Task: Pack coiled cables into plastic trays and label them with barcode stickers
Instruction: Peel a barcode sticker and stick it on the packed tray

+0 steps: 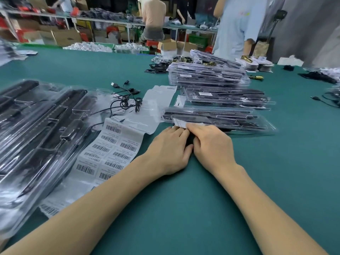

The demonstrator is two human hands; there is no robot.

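Green cloth covers the big work table (pixel 184 208), and busy shelves and people stand far at the back.

Both hands meet in the middle of the table, right at the near edge of a clear plastic tray with long black parts inside (pixel 217 117). The left hand (pixel 168 150) lies flat-ish with its fingers bent a little, and its fingertips touch something small and dark between the two hands. I cannot tell what that dark thing is. The right hand (pixel 211 142) has its fingers curled down, and its fingertips sit on a small white sticker (pixel 181 124) at the tray's edge. I think the hands are close together so one can steady things while the other presses the sticker on.

A long white sheet of barcode stickers (pixel 110 153) lies just left of the left hand, near enough to grab the next one. Beyond it, loose thin black cables with plugs (pixel 127 100) lie in a tangle, waiting to be packed. More clear trays with black parts (pixel 42 129) are piled at the far left. Behind the near tray, filled clear trays (pixel 207 74) are stacked up, so finished ones can go there.

The sticker sheet and the cables lie close to the left arm, so a quick move could bump them.
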